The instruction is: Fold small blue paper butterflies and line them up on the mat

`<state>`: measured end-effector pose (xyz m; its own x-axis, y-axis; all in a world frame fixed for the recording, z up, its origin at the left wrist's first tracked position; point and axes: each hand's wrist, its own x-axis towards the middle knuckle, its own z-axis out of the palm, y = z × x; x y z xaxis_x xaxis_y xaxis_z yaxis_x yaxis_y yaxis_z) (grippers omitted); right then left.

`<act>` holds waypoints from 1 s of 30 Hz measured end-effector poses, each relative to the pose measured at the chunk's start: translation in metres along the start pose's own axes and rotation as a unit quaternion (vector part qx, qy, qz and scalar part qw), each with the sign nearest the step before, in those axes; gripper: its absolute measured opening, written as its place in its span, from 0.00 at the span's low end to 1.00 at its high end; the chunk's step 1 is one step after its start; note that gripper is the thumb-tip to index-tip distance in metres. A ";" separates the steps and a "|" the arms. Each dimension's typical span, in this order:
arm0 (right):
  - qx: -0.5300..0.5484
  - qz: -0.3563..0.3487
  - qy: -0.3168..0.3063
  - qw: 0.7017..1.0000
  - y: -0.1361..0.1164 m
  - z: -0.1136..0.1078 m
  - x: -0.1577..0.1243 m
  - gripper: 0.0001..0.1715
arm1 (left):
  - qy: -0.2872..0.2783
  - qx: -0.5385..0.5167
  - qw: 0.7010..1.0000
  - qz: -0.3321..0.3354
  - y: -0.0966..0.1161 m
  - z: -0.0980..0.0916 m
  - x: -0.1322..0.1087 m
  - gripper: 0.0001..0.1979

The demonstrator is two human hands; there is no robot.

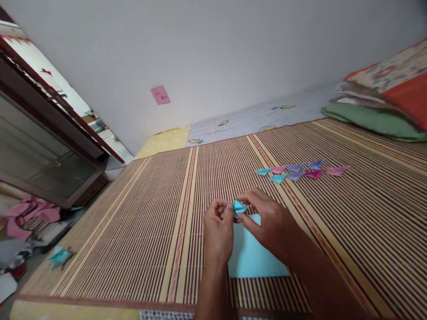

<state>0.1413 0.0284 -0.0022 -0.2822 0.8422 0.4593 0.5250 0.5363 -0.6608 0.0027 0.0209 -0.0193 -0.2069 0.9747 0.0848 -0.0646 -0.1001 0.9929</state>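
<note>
A small folded piece of turquoise paper (pixel 239 207) is held up between both hands. My left hand (pixel 218 226) pinches its left side, fingers curled in. My right hand (pixel 267 218) grips its right side between thumb and fingers. Beneath the hands, a flat light-blue sheet (pixel 256 258) lies on the striped mat (pixel 156 222), partly covered by my right hand and wrist. Farther back on the right, several small folded papers in turquoise, pink, magenta and violet (pixel 295 176) lie in two rough rows.
A crumpled turquoise paper (pixel 59 256) sits at the mat's left edge. Stacked pillows and a green cloth (pixel 373 118) are at the back right. A pink note (pixel 160 94) is on the wall. Pink clothing (pixel 30 215) lies beyond the left edge, near a dark-framed cabinet (pixel 46 146).
</note>
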 end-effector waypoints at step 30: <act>-0.041 -0.012 -0.063 0.997 0.030 -0.003 0.002 0.12 | -0.008 -0.020 0.999 -0.046 -0.018 -0.003 0.011 0.18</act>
<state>0.1588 0.0455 -0.0194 -0.3915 0.8321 0.3930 0.5798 0.5547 -0.5968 -0.0009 0.0330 -0.0368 -0.1827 0.9831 -0.0054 -0.1215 -0.0172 0.9924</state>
